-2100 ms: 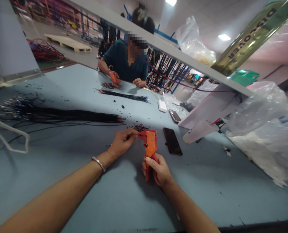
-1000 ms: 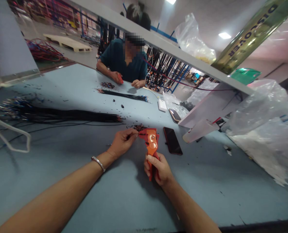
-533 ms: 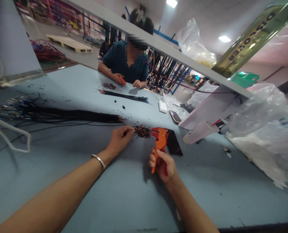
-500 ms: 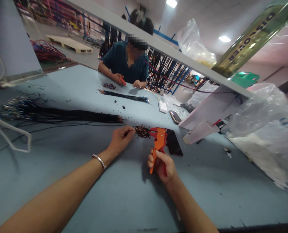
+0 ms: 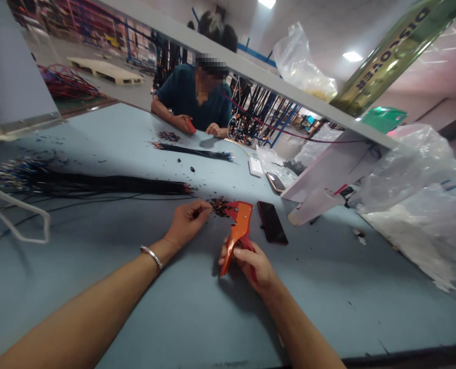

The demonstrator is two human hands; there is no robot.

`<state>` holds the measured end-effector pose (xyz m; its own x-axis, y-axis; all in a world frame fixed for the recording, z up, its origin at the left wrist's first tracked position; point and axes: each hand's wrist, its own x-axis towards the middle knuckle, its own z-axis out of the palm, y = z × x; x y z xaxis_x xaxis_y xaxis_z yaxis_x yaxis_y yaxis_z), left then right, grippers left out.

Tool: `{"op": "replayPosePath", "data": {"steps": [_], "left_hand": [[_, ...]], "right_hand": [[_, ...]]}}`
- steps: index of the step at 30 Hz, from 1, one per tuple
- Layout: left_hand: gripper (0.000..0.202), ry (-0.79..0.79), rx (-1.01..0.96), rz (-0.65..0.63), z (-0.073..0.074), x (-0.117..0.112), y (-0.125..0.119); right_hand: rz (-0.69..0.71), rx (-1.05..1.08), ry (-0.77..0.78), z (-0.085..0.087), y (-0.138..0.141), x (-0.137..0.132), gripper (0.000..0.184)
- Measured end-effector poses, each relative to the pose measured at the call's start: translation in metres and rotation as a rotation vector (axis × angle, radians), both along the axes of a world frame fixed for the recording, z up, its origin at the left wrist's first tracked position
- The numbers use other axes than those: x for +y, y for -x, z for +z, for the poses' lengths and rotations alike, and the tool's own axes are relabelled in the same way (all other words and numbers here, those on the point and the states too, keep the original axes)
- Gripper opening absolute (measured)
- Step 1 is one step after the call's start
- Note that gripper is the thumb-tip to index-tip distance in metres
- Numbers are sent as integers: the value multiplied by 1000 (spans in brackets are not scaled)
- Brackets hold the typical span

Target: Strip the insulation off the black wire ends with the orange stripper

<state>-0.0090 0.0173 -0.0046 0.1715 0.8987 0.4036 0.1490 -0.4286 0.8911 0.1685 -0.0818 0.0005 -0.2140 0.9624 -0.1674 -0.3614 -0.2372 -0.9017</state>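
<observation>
My left hand (image 5: pixel 187 221), a silver bangle on its wrist, is closed in a pinch. A thin black cable (image 5: pixel 143 197) runs to it from the left; the end between the fingertips is too small to make out. In my right hand (image 5: pixel 253 264) is an orange and red wire stripper (image 5: pixel 241 225), fingers wrapped round its handles. The jaws point left, over a pile of small black and copper-coloured wire scraps (image 5: pixel 219 206), just right of my left fingertips. Beyond my left hand lies a thick bundle of black cables (image 5: pixel 112 183), copper-coloured at its right end.
Right of the wire stripper lies a dark phone (image 5: pixel 273 223). Across the table a person (image 5: pixel 191 100) holds a red tool (image 5: pixel 190 126) behind a smaller cable bundle (image 5: pixel 197 151). A white bent frame (image 5: pixel 39 238) stands at left. Plastic bags (image 5: pixel 408 169) sit at right, beside a shelf post (image 5: pixel 323 164).
My right hand has brought the wire stripper left, closer to my left hand, so its jaws now overlap the scrap pile and the phone is uncovered. My left hand stays pinched.
</observation>
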Motion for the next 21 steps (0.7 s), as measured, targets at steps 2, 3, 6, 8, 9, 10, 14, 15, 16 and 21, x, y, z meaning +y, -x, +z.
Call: {"op": "replayPosePath", "data": {"steps": [2,3,6,8,9,10,14,15,16,21], "left_hand": [[21,-2,13,-11,1,-1,0],[21,-2,23,-9,1,-1,0],[21,4,37,-1,1,-1,-1],[22,16,29,-8,1,-1,-1],[23,22,24,-11,0,-1,-2],[23,28,20,-10,0,-1,-2],[22,49,10,-11,-2,-1,-3],[22,54,6,-15,-2,-1,-3],[22,61,1,-20,-2,-1,-4],[22,114,-32,-57,0,-3,-6]], "right_hand": [[-10,-15,4,-1,0,-1,31],[-15,-19,4,-1,1,-1,31],[-29,-30,0,0,2,-2,32],[-24,-49,-2,2,2,-3,33],[-18,-70,-5,4,2,-3,33],[-16,-105,-14,5,1,-3,33],[-72,-423,-137,14,-5,-1,25],[-107,-541,-188,16,-7,0,21],[-144,-666,-240,17,-8,0,18],[-265,-1134,-467,15,-7,3,14]]}}
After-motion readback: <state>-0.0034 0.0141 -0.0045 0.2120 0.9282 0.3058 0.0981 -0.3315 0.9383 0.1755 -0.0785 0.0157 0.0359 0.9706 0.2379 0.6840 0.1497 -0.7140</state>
